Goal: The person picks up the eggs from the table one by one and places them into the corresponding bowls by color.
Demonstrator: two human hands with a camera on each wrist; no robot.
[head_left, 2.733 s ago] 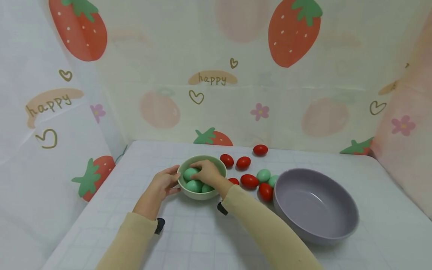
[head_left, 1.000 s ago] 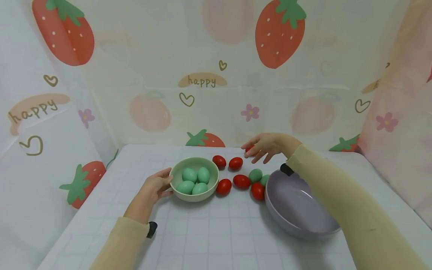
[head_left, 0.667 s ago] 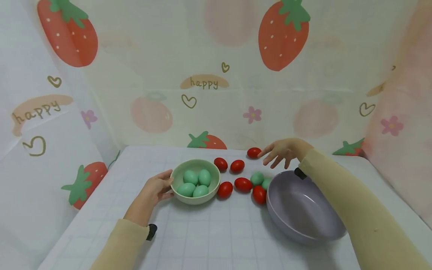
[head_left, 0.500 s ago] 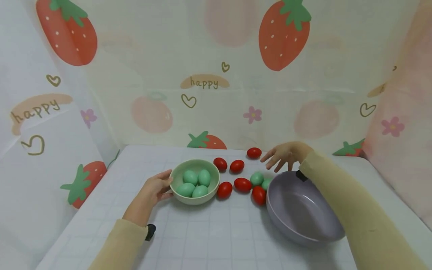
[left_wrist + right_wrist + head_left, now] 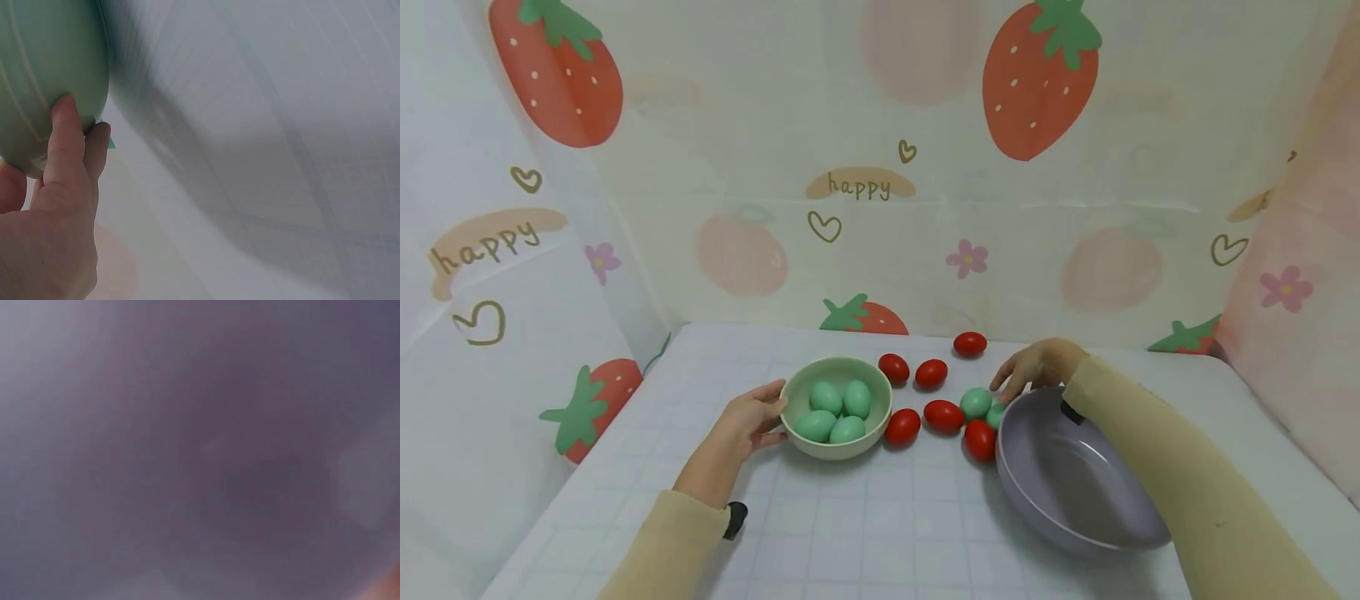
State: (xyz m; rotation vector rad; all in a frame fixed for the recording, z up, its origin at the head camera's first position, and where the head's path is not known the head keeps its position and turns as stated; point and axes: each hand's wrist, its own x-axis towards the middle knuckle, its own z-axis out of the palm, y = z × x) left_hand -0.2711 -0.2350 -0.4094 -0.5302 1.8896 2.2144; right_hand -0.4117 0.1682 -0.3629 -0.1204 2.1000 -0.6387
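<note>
In the head view my left hand point(image 5: 748, 423) holds a pale green bowl point(image 5: 837, 451) at its left side, thumb at the rim. The left wrist view shows fingers point(image 5: 65, 150) against the outer wall of that bowl point(image 5: 59, 56). Several mint-green eggs point(image 5: 826, 398) lie inside it. My right hand point(image 5: 1041, 367) reaches down behind a large purple-grey bowl point(image 5: 1078, 467), fingertips right by a green egg point(image 5: 996, 415) partly hidden by the rim. Another green egg point(image 5: 976, 403) sits just left of it. The right wrist view is only a purple-grey blur.
Red eggs lie between the bowls: one red egg point(image 5: 980, 440) against the large bowl, another point(image 5: 943, 417) beside the green eggs, one point(image 5: 902, 427) beside the small bowl. Farther back are more, including a red egg point(image 5: 970, 344) near the patterned backdrop point(image 5: 865, 250).
My right hand left the small bowl, swung right over the far red egg, then came down beside the green eggs by the large bowl. My left hand stays on the small bowl.
</note>
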